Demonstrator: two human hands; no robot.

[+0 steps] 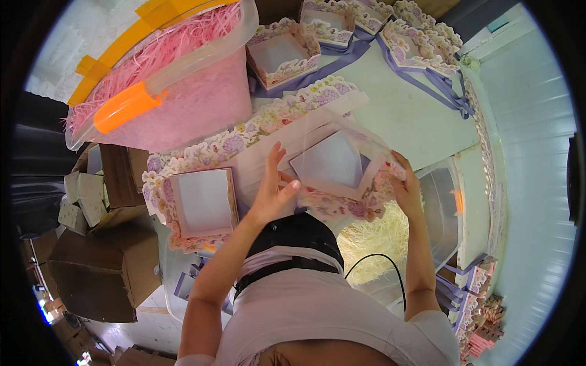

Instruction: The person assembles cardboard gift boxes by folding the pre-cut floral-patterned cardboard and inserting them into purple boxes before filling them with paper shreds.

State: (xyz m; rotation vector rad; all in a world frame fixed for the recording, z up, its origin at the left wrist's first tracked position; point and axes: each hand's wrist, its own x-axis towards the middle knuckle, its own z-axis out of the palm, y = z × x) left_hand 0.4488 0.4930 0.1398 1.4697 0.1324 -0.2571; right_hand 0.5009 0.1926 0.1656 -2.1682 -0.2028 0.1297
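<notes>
In front of me a floral-edged cardboard box [329,160] with a pale inside lies tilted on the table. A translucent sheet [352,123] stretches over its far side towards my right hand [406,185]. That hand pinches the right end of the box's scalloped, flower-printed edge [361,203], where the sheet also ends. My left hand [274,194] is raised with fingers apart at the box's left side, holding nothing; whether its thumb touches the box I cannot tell. Left of it sits a second floral box [204,201], open upward. Behind both lies a long stack of flower-printed card strips [256,137].
A clear tub [197,91] of pink paper shreds with an orange handle stands at the back left. Floral boxes [284,57] with purple ribbons are at the back. Cream shreds [380,242] fill a clear tub at lower right. Cardboard cartons [105,270] stand left.
</notes>
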